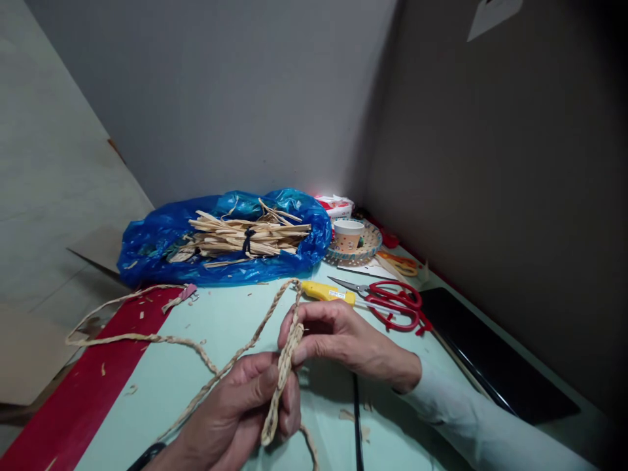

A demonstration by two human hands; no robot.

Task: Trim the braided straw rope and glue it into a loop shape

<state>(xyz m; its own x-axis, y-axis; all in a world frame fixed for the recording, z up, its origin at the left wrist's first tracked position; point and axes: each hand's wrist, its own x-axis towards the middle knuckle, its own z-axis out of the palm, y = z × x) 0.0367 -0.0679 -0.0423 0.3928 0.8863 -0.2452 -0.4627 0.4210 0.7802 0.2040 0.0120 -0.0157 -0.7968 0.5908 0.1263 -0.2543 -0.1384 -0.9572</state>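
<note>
A long braided straw rope snakes over the pale green table and folds back on itself near me. My left hand pinches the doubled lower part of the braid between thumb and fingers. My right hand is closed on the same doubled braid a little higher, fingers curled round it. The rope's loop reaches to just in front of the blue bag.
A blue plastic bag holds a tied bundle of straw strips. Beside it lie a yellow utility knife, red scissors, a paper cup on a woven coaster and a dark tablet. Walls enclose the back and right.
</note>
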